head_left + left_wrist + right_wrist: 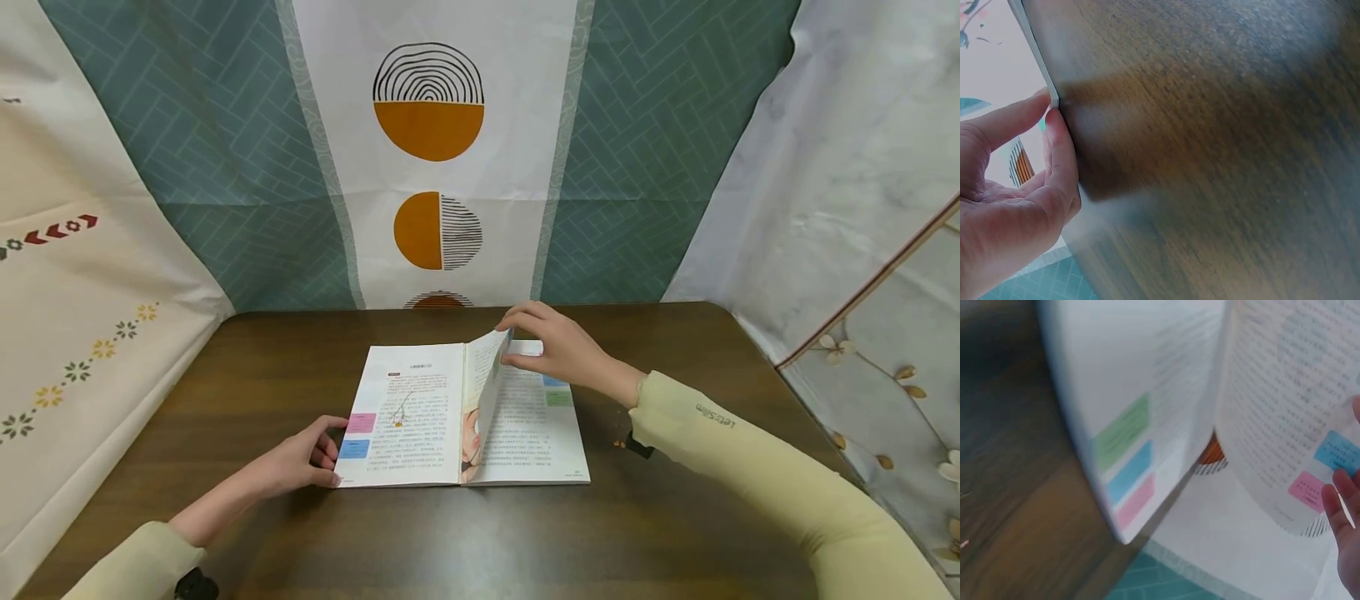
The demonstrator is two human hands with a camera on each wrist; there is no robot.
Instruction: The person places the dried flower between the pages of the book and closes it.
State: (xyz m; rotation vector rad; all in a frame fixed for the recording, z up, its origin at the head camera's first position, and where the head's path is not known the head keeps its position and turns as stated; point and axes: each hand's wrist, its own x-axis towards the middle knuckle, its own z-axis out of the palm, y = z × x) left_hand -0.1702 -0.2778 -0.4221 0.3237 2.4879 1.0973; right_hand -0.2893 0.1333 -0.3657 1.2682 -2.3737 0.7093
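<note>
Book (438, 421) touching hands (311, 458) (555, 343): L corner (350, 482), R pg (482, 371).

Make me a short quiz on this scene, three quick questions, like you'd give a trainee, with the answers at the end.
1. Which hand holds the raised page of the book?
2. True or false: the book lies closed on the table.
3. The left hand pinches the book at its: (a) spine, (b) near left corner, (c) far right corner.

Key: 1. The right hand. 2. False; it lies open. 3. b.
</note>
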